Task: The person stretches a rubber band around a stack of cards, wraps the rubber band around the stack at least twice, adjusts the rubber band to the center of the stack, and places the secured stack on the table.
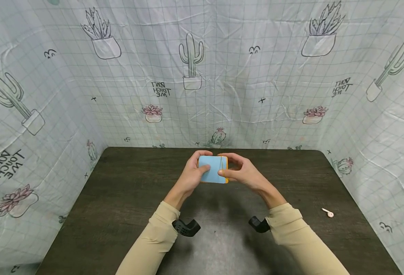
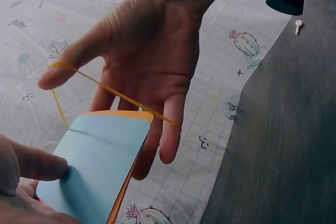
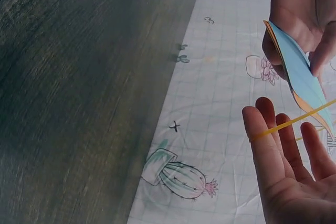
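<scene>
My left hand [image 1: 192,172] grips a thin stack of square paper sheets [image 1: 211,172], light blue on top and orange beneath, with the thumb across the blue face. A yellow rubber band [image 2: 110,88] is stretched by the spread thumb and fingers of my right hand [image 1: 246,172]. In the left wrist view the band spans the right hand's palm side, and its loop crosses near the end of the stack. From the right wrist, the stack [image 3: 298,61] looks slightly bowed, with the band [image 3: 289,123] running from a fingertip toward it.
Both hands are above a dark wood table [image 1: 129,194]. On its right side lies a small pale earbud [image 1: 330,214]. A white curtain [image 1: 229,99] printed with cacti encloses the back and both sides. Black camera mounts [image 1: 186,228] sit at the wrists.
</scene>
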